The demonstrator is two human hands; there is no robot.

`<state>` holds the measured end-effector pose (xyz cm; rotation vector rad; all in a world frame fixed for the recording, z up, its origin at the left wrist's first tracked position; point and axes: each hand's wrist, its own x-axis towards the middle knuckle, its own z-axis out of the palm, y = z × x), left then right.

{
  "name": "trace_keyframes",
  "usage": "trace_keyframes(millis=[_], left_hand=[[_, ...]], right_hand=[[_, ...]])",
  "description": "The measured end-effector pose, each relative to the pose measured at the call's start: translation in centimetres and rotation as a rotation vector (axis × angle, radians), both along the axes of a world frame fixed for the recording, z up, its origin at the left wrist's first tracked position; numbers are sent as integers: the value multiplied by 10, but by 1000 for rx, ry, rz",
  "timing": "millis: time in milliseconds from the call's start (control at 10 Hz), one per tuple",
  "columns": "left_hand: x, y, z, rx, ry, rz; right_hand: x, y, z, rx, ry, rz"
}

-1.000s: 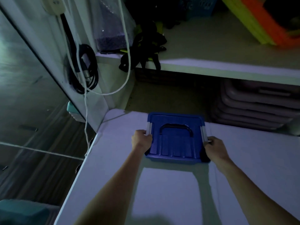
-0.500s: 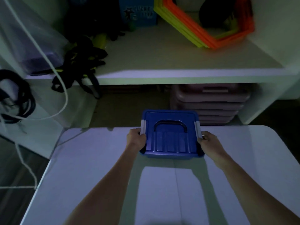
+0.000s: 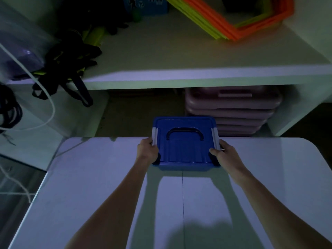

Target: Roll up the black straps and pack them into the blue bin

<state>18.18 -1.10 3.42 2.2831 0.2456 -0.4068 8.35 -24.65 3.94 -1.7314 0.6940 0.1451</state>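
Both hands grip the blue bin [image 3: 185,144]: left hand [image 3: 147,150] on its left edge, right hand [image 3: 224,152] on its right. Bin, lid on, sits at the table's [image 3: 89,177] far edge. Black straps [image 3: 70,69] lie on the shelf [image 3: 179,51] beyond the bin, to its left.

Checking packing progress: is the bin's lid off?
No, the blue lid sits closed on the bin, both hands at its sides.

Both my bare forearms reach forward over the bench. My left hand [image 3: 147,151] and right hand [image 3: 223,153] each close a grip, fingers curled, thumbs on top, wrists straight.
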Motion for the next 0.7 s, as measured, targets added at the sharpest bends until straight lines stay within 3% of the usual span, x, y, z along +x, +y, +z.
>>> trace_keyframes(millis=[200, 300, 400, 500, 700], left_hand=[[-3, -9, 5, 48, 28, -2], [-6, -16, 14, 116, 14, -9], [-15, -26, 30, 200, -117, -8], [-25, -35, 52, 114, -226, -6], [-53, -35, 97, -74, -424, -3]], right_hand=[[0, -7, -2, -66, 11, 32], [4, -3, 0, -270, 27, 41], [13, 9, 16, -560, -122, 10], [19, 23, 36, -655, -262, 49], [-4, 55, 76, -349, -524, 48]])
